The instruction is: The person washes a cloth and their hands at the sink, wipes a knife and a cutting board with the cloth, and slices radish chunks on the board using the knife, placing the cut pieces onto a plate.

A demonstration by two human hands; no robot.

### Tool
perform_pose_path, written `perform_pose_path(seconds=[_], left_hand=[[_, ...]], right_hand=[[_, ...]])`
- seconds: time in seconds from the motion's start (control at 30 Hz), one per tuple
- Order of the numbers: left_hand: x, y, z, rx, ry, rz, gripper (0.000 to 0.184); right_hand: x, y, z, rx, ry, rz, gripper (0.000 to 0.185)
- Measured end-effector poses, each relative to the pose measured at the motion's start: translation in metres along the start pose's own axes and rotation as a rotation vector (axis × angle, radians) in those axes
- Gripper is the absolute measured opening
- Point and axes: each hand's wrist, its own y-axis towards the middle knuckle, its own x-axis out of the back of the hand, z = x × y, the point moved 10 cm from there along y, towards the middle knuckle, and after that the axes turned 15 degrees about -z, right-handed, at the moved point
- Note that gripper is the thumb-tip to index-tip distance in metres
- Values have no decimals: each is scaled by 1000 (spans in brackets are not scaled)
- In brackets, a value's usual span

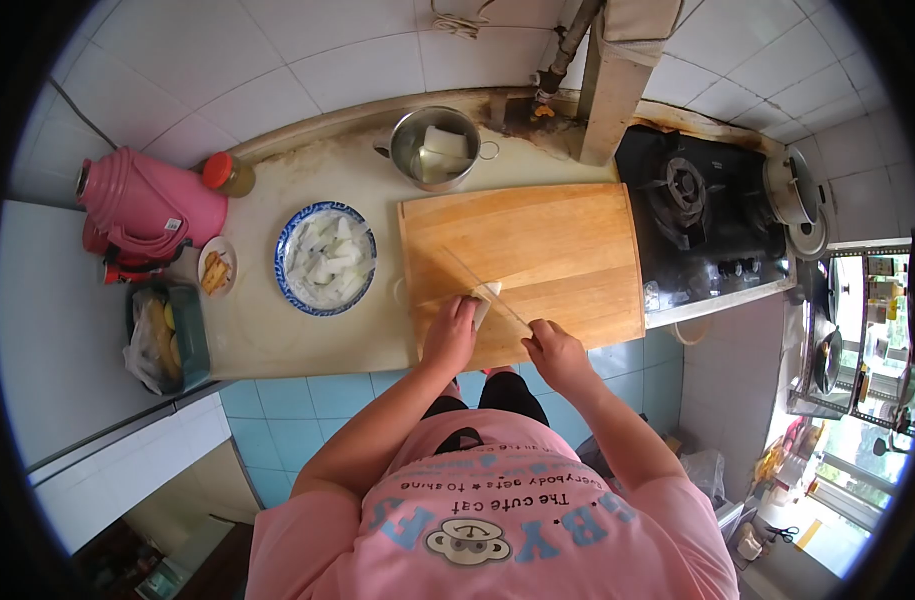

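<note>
My right hand [557, 352] is closed round the handle of a knife [487, 285], whose thin blade slants up to the left over the wooden cutting board [567, 230]. Under the blade is a pale white piece of food [485, 300] near the board's front edge. My left hand [451, 330] rests against this piece, its fingers bent and pressed on it. To the left of the board, a blue-rimmed plate [282, 262] holds cut white pieces [329, 260]. Behind the board, a metal pot [405, 140] contains larger pale pieces [445, 145].
A pink thermos [167, 200], a red-lidded jar [232, 177], a small dish [229, 288] and a green basket [195, 345] stand at the left. On the right is a black gas stove [717, 210] with a pot [792, 187] beside it. A post [617, 90] rises behind the board.
</note>
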Motion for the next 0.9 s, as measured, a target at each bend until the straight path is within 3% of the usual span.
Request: perform_pose_path(seconds=[0.23, 0.57, 0.9], left_hand=[[2, -2, 4, 12, -38, -39, 31], [-7, -4, 11, 71, 18, 55, 37], [-1, 0, 5, 23, 21, -1, 36]], right_hand=[[32, -4, -15, -124, 6, -25, 19], [33, -13, 12, 10, -73, 110, 19], [5, -4, 13, 115, -170, 215, 20]])
